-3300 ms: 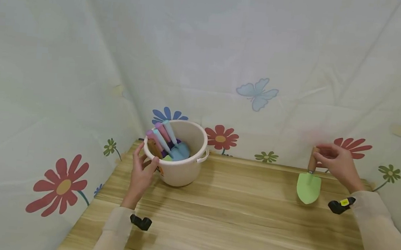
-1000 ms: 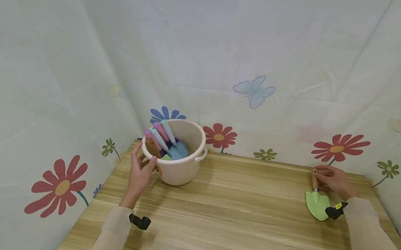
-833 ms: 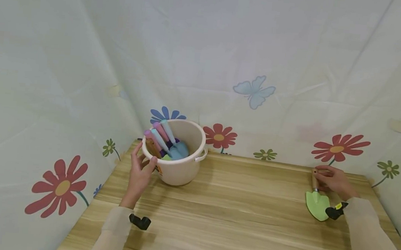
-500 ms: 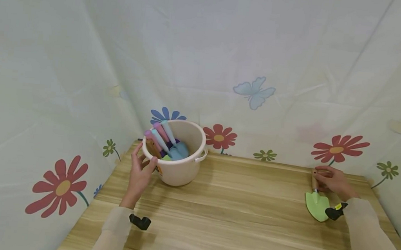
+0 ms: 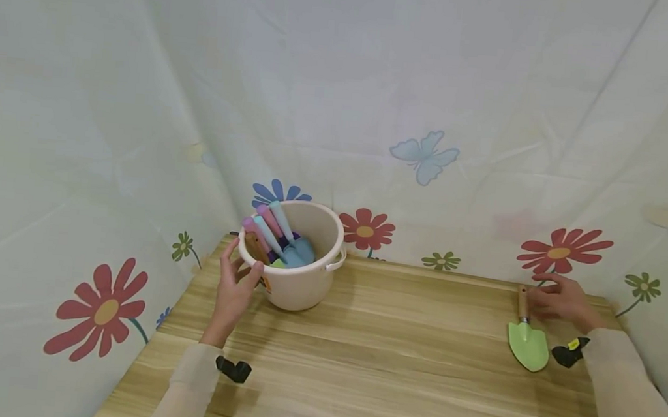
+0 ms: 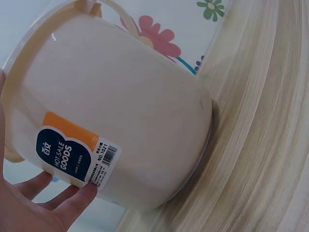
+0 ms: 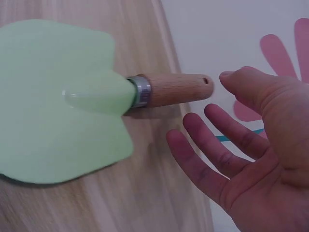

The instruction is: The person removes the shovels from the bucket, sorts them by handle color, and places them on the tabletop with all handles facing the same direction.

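The loose, parted fingers of the right hand (image 5: 563,302) are clear of, and just beside, the wooden handle (image 7: 176,89) of a green trowel (image 5: 528,347), which lies near the far right corner of the table (image 5: 405,351). The left hand (image 5: 234,292) grasps a white bucket (image 5: 298,292) of tools (image 5: 298,253) by the far left corner.

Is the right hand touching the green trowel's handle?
Apart. The right wrist view shows a clear gap between the right hand and the wooden handle of the green trowel.

Green trowel (image 5: 528,347) now down on the table (image 5: 404,358), right hand (image 5: 563,302) off its wooden handle (image 7: 176,90)
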Demonstrator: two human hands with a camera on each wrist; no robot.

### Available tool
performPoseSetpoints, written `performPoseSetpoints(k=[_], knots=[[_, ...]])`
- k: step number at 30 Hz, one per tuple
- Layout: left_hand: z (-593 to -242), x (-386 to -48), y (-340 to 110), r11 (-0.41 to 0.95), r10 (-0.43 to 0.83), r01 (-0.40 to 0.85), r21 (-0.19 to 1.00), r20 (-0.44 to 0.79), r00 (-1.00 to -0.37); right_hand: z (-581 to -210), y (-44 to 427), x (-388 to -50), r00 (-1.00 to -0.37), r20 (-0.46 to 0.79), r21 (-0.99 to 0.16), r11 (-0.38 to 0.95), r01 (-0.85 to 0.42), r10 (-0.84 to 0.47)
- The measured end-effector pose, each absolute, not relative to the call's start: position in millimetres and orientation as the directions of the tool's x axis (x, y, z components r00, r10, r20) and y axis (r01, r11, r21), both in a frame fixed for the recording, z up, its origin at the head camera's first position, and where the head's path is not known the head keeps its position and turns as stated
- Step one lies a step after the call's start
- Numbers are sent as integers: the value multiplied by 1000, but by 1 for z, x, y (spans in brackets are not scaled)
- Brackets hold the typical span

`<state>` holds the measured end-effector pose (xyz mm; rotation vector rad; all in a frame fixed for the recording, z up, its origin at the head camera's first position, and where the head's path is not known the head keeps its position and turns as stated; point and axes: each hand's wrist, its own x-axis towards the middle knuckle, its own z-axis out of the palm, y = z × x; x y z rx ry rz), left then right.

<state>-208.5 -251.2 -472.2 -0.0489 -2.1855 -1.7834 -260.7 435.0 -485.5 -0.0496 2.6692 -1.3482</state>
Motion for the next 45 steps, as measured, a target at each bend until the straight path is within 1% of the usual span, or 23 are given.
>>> performPoseSetpoints(k=[9,16,19,26,35,40,43,45], knots=[[-472,-208,-251,219,-166,216,952,254,-953,-468,433,-256,-987,-122,-761,648,24,-107],[-473,-209,-252,223,-174,222,949,262,-949,-460,427,-256,-988,-29,-737,671,-79,-149],[-474,-209,-253,229,-179,213,950,256,-950,-455,422,-257,-986,-8,-727,678,-108,-165],[-473,-209,-252,227,-176,234,945,276,-945,-435,409,-258,-974,55,-713,675,-193,-219],[-471,-209,-252,218,-166,202,955,240,-957,-417,389,-257,-948,108,-698,656,-286,-299],[-459,-202,-249,201,-149,174,964,206,-967,-408,378,-256,-943,114,-689,659,-301,-312],[-450,-196,-246,205,-141,172,964,203,-969,-401,371,-256,-944,97,-686,666,-293,-315],[-449,-196,-246,203,-142,181,962,212,-967,-397,367,-256,-943,94,-689,663,-294,-320]])
